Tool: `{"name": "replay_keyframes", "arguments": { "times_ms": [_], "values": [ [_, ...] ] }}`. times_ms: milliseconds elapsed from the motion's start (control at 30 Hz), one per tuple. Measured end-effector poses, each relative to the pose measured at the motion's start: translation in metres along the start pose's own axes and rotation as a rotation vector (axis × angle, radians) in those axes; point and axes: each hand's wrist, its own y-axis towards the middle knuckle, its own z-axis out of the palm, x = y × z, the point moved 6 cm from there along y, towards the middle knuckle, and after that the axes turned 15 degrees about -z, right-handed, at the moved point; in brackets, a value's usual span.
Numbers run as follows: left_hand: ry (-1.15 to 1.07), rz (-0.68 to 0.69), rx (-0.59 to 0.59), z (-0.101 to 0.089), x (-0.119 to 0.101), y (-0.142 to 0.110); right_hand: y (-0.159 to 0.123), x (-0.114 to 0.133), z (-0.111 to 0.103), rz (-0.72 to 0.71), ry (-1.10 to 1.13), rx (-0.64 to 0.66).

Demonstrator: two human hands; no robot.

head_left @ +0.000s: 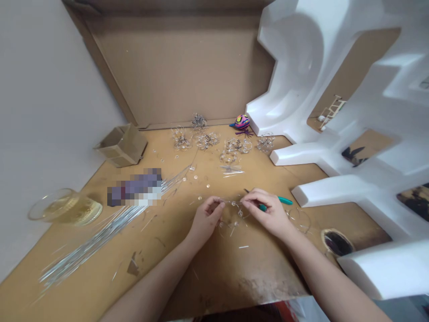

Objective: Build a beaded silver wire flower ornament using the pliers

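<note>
Near the middle of the cardboard-covered table, my left hand [208, 215] and my right hand [265, 210] face each other. A thin metal wire [231, 202] runs between their pinched fingertips, with a small clear bead [233, 204] on it. Below the wire hang or lie further clear beads [240, 213]; I cannot tell how all of them are joined. Green-handled pliers [284, 200] lie under my right hand, their middle hidden by it. To the right of my right wrist rests a loose coil of wire [300, 220].
A bundle of straight wires [100, 243] lies at left, beside a glass of yellowish liquid [75, 208] and a small cardboard box [122, 145]. Wire-and-bead clusters [208, 141] stand at the back near a colourful ball-like object [241, 121]. A white moulded structure [318, 192] borders the right side.
</note>
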Motion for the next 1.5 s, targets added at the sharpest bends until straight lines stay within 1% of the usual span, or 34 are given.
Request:
{"name": "replay_keyframes", "arguments": {
  "times_ms": [100, 200, 267, 333, 500, 567, 700, 767, 800, 867, 967, 1033, 1100, 1167, 1200, 1267, 1333, 1400, 1500],
  "values": [
    [0.114, 0.062, -0.036, -0.002, 0.000, 0.001, -0.001, 0.004, 0.002, -0.090, -0.020, 0.029],
    [0.282, 0.227, -0.072, -0.001, -0.004, -0.002, -0.004, 0.005, 0.005, -0.152, -0.047, 0.062],
    [0.366, 0.309, -0.084, 0.001, -0.006, -0.005, -0.004, 0.005, 0.007, -0.177, -0.089, 0.086],
    [0.403, 0.344, -0.090, 0.003, -0.008, -0.007, -0.005, 0.006, 0.007, -0.197, -0.145, 0.110],
    [0.427, 0.353, -0.099, 0.004, -0.011, -0.010, -0.005, 0.010, 0.010, -0.246, -0.271, 0.188],
    [0.442, 0.348, -0.092, 0.004, -0.011, -0.009, -0.005, 0.010, 0.010, -0.231, -0.232, 0.197],
    [0.439, 0.284, -0.036, 0.007, -0.005, -0.010, -0.003, 0.003, 0.005, -0.119, -0.052, 0.129],
    [0.442, 0.252, -0.005, 0.009, -0.002, -0.012, -0.002, 0.000, 0.004, -0.067, -0.013, 0.109],
    [0.459, 0.258, -0.004, 0.009, -0.003, -0.014, -0.002, -0.002, 0.004, -0.047, -0.004, 0.107],
    [0.545, 0.330, -0.038, 0.008, -0.010, -0.020, -0.002, -0.004, 0.004, -0.018, 0.006, 0.104],
    [0.779, 0.506, -0.139, 0.004, -0.027, -0.029, -0.002, -0.004, 0.003, 0.007, 0.027, 0.097],
    [0.883, 0.578, -0.178, 0.001, -0.035, -0.032, -0.002, -0.004, 0.002, 0.015, 0.041, 0.090],
    [0.894, 0.652, -0.210, 0.000, -0.041, -0.036, -0.002, -0.003, 0.002, 0.017, 0.051, 0.084],
    [0.838, 0.708, -0.203, 0.002, -0.042, -0.040, -0.002, -0.002, 0.004, 0.017, 0.058, 0.082],
    [0.800, 0.711, -0.177, 0.005, -0.041, -0.042, -0.002, -0.001, 0.005, 0.017, 0.063, 0.084],
    [0.720, 0.667, -0.103, 0.011, -0.035, -0.042, -0.001, 0.000, 0.009, 0.010, 0.082, 0.086],
    [0.637, 0.593, -0.052, 0.015, -0.028, -0.039, -0.001, 0.003, 0.014, 0.002, 0.120, 0.095],
    [0.539, 0.511, -0.027, 0.015, -0.022, -0.035, -0.002, 0.004, 0.018, 0.012, 0.172, 0.100],
    [0.359, 0.356, 0.011, 0.011, -0.014, -0.026, -0.004, 0.000, 0.019, 0.093, 0.240, 0.069]
  ]
}}
